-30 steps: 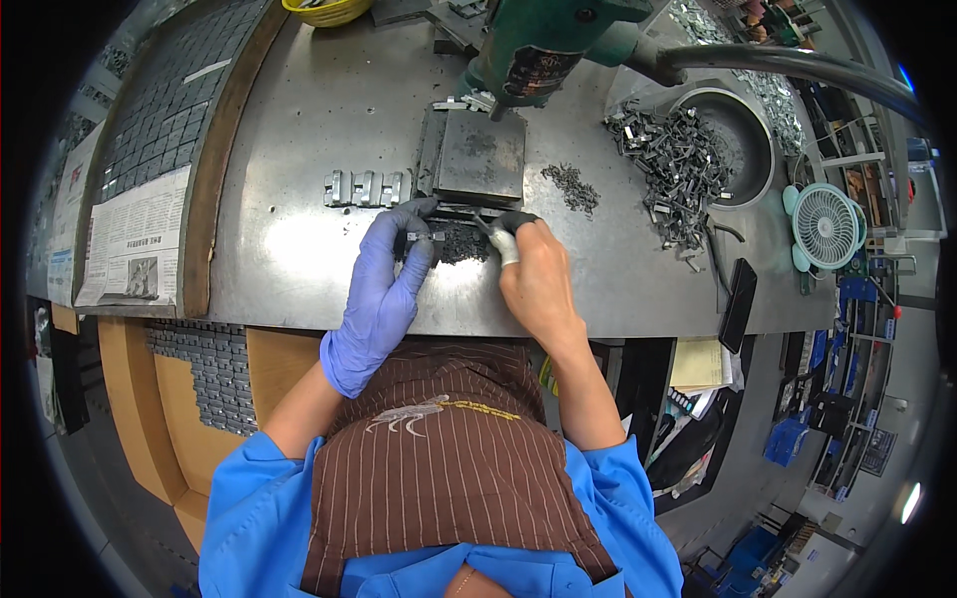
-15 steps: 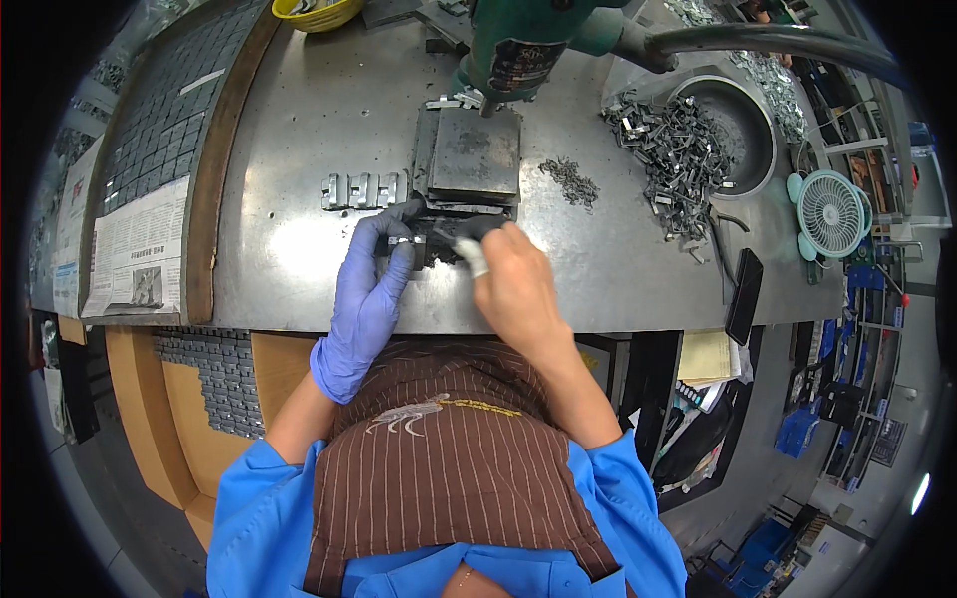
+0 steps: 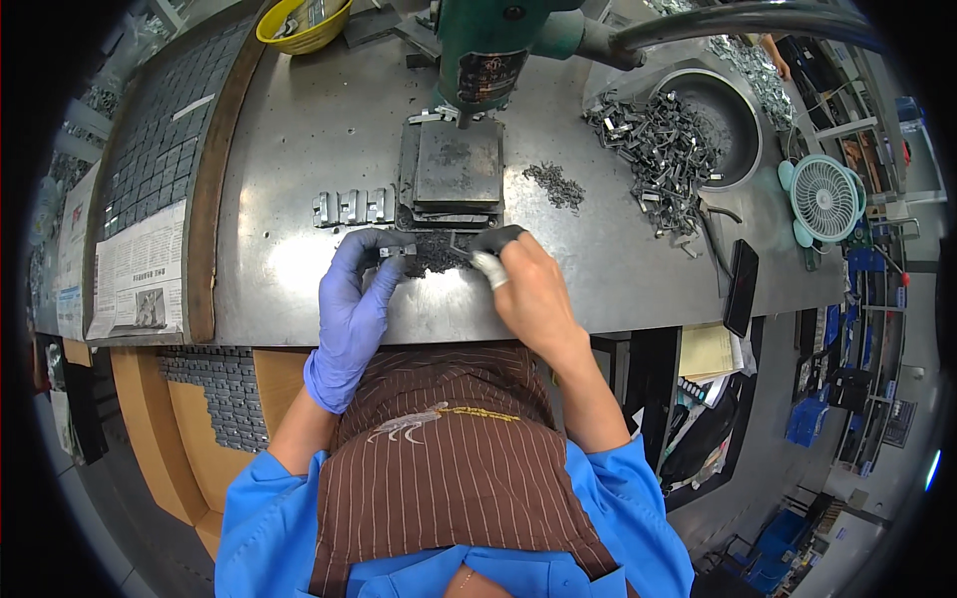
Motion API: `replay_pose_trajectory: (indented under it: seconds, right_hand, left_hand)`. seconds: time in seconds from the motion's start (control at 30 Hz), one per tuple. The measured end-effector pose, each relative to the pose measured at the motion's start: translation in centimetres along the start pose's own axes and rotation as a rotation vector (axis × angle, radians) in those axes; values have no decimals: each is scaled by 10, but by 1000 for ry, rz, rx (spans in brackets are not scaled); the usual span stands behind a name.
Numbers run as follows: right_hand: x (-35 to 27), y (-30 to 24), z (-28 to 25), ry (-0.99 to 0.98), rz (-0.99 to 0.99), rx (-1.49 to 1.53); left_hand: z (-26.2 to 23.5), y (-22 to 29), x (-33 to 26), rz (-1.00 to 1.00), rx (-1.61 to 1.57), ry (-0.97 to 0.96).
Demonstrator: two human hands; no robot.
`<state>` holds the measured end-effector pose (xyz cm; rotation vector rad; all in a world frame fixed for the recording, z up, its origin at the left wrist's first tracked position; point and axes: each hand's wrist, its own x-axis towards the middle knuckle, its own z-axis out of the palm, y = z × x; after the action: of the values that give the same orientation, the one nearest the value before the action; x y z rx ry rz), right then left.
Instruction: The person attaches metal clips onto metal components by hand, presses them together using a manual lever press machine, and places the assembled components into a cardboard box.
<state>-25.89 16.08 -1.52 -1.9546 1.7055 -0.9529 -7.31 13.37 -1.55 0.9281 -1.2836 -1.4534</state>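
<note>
My left hand (image 3: 349, 304), in a purple glove, is closed on a small silver-grey metal part (image 3: 398, 250), pinched between thumb and fingers. My right hand (image 3: 536, 294) has dark and white coverings on its fingertips. Its fingers are pinched on a small dark metal strip (image 3: 460, 244), pointing left toward the other part; the two look apart. Beneath and between the hands lies a heap of dark metal bits (image 3: 431, 263). Just beyond is a square steel block (image 3: 459, 164) under a green machine head (image 3: 485, 60). Several silver metal parts (image 3: 354, 207) stand in a row left of the block.
A pile of small metal pieces (image 3: 653, 154) spills from a round metal bowl (image 3: 743, 120) at the right. A phone (image 3: 741, 289) and a small fan (image 3: 825, 199) are at the right edge. A wood-edged tray (image 3: 204, 199) lies left; a yellow basket (image 3: 309, 38) stands far left.
The whole view has shifted slightly. My right hand has drawn a little to the right, away from the left hand, uncovering more of the dark bits. Both hands stay closed.
</note>
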Motion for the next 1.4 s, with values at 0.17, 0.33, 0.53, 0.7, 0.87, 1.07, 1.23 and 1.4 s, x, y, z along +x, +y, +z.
replay_pose_trajectory:
  seconds: [0.17, 0.33, 0.53, 0.7, 0.87, 1.07, 1.23, 1.4]
  right_hand:
    - [-26, 15, -27, 67, 27, -97]
    - [-36, 32, -27, 8, 110, -332]
    - [-31, 31, -23, 75, 140, -294]
    - [-31, 40, -21, 68, 109, -294]
    - [-44, 25, -26, 28, 118, -312]
    - [-49, 18, -41, 30, 24, -317]
    - [-29, 10, -38, 47, -81, -192]
    - [-24, 9, -33, 44, -33, -309]
  left_hand:
    - [11, 4, -1, 32, 129, -51]
    - [5, -3, 0, -16, 188, -24]
    - [5, -2, 8, -19, 194, 0]
    - [-5, 7, 14, 15, 318, -50]
    - [-15, -9, -13, 196, 575, 0]
    - [-22, -15, -10, 209, 732, 14]
    - [-55, -10, -11, 374, 777, 145]
    - [-83, -8, -12, 395, 750, 258]
